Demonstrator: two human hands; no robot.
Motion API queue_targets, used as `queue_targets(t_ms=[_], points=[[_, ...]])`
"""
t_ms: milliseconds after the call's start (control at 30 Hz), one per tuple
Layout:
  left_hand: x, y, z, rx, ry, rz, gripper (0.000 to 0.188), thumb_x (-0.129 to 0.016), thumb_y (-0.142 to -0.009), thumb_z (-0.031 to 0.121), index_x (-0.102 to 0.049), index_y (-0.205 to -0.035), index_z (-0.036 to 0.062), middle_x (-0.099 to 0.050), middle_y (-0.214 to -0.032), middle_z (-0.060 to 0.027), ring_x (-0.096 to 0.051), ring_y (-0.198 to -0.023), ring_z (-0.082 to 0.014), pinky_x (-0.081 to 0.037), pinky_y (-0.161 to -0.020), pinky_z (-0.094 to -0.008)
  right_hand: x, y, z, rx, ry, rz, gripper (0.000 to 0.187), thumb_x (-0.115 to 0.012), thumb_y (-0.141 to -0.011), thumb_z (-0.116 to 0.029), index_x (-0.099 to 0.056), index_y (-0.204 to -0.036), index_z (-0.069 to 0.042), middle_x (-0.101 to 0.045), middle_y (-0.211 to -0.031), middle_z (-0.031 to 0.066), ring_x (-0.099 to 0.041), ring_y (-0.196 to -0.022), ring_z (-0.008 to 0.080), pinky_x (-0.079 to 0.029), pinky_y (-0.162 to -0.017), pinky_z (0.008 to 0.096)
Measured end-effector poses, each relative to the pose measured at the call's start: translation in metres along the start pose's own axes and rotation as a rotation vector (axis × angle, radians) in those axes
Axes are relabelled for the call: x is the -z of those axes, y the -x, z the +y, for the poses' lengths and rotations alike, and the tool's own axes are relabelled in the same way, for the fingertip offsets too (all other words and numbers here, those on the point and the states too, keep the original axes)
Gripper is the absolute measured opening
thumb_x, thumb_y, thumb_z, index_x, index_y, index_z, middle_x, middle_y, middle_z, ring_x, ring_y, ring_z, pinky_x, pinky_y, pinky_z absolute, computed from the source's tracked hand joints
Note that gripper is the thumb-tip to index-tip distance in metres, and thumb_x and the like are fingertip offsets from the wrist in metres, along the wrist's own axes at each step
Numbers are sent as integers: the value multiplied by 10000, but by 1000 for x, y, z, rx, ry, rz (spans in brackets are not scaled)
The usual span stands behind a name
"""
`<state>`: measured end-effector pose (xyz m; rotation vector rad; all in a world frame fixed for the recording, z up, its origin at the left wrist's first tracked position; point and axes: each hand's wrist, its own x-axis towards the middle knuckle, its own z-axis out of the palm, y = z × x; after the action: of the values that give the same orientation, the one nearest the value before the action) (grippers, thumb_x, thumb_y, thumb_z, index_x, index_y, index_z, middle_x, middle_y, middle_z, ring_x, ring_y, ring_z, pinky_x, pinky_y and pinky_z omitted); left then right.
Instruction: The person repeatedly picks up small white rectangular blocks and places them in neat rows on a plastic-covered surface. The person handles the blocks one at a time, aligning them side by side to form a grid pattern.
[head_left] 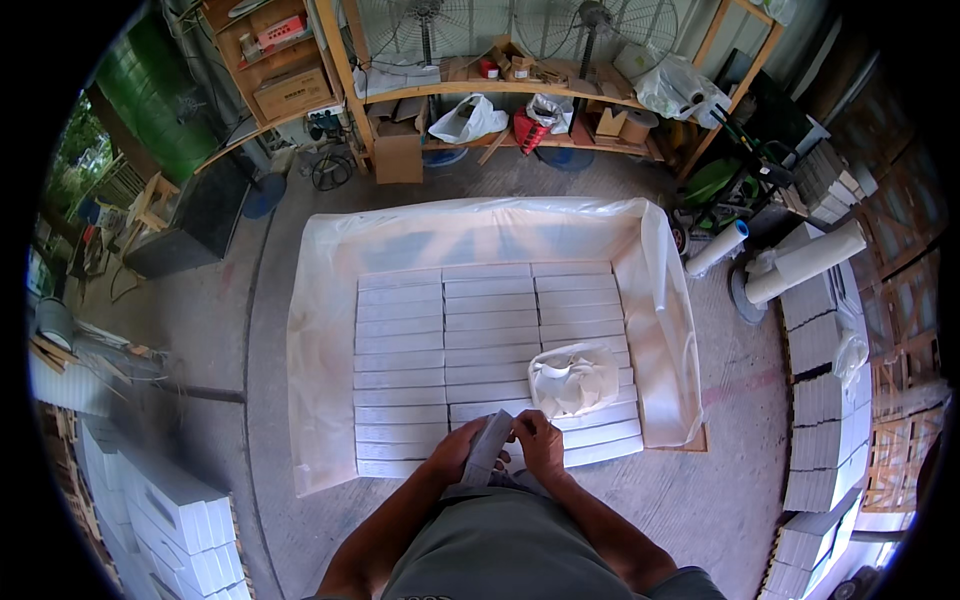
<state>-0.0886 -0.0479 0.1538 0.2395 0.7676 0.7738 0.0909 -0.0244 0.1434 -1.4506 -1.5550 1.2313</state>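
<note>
Head view: grips narrow grey block (pixel 485 450), tilted, in left hand (pixel 456 450); curls fingers of right hand (pixel 541 442) beside its upper end (cannot tell if pinching); holds it at near edge of white packs (pixel 490 355)

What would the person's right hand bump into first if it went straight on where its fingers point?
Most likely the pale-grey, oblong, cardboard-looking pack in the left hand; the right hand may be touching it, though depth is hard to judge.
</note>
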Motion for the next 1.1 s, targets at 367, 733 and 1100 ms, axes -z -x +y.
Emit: queue_targets(t_ms=[367, 733, 1100], points=[[5, -3, -5, 60, 17, 48, 463, -352, -1000, 385, -477, -1266, 28, -595, -1096, -150, -643, -814, -242, -553, -663, -364, 13, -21, 12, -302, -367, 254, 163, -610, -873, -144, -592, -908, 14, -621, -705, 70, -604, -605, 141, -461, -526, 267], [34, -9, -6, -140, -428, 115, 237, -491, -959, 185, -574, -1089, 5, -632, -1019, -132, -622, -811, -187, -517, -685, -322, 24, -17, -4, -277, -424, -108, 167, -626, -869, -140, -611, -920, 19, -623, -709, 70, -579, -630, 130, -466, -596, 261], [-7, 2, 20, -22, -410, 240, 291, -601, -905, 236, -624, -1083, 6, -645, -874, -62, -612, -718, -146, -475, -630, -282, 29, -14, -32, -342, -510, -304, 285, -600, -922, -243, -644, -1042, 11, -659, -819, 83, -619, -736, 136, -486, -672, 265]])
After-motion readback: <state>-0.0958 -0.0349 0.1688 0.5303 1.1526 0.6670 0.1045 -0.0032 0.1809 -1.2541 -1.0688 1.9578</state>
